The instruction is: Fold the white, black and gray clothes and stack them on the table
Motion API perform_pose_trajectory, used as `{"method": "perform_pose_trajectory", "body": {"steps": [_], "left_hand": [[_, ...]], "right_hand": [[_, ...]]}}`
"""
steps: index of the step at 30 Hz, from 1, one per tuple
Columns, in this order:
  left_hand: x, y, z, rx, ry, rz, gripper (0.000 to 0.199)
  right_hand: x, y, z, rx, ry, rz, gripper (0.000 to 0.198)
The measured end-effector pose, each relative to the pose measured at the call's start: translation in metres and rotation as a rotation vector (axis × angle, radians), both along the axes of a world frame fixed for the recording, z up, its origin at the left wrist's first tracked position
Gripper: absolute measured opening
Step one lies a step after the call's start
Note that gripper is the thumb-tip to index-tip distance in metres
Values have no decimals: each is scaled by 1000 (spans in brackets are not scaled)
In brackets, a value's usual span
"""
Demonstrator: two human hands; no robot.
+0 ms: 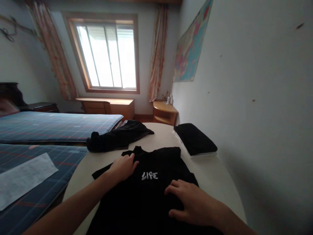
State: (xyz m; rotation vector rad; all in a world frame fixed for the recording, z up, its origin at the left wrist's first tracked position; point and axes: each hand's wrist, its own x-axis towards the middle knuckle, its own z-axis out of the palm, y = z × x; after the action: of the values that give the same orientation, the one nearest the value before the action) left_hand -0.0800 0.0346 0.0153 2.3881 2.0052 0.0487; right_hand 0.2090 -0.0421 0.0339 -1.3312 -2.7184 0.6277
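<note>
A black T-shirt (146, 199) lies spread on the round white table (230, 192), its collar end away from me and white lettering on its upper part. My left hand (124, 167) rests on the shirt's upper left, near the neckline, with thumb and fingers apart. On the right side of the shirt, my right hand (189, 199) lies with its fingers spread and slightly bent. Neither hand visibly grips the cloth. The shirt's near end runs out of view at the bottom.
A crumpled black garment (117, 137) lies at the table's far left edge. A folded black cloth (195, 138) with a white layer beneath sits at the far right. Left of the table is a plaid mattress (70, 160) with a paper sheet (26, 179). The wall (266, 137) stands close right.
</note>
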Motion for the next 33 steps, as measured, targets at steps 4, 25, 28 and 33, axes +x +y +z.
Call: {"method": "perform_pose_trajectory", "body": {"steps": [4, 25, 28, 33], "left_hand": [[-5, 37, 0, 71, 3, 69, 30], [-36, 101, 11, 97, -167, 280, 37], [-17, 95, -5, 139, -175, 280, 54], [14, 72, -52, 195, -129, 85, 71]], "right_hand": [[-16, 35, 2, 113, -89, -107, 22], [-10, 171, -20, 418, -33, -596, 34], [-21, 164, -34, 423, 43, -553, 45], [-26, 140, -73, 327, -55, -487, 66]]}}
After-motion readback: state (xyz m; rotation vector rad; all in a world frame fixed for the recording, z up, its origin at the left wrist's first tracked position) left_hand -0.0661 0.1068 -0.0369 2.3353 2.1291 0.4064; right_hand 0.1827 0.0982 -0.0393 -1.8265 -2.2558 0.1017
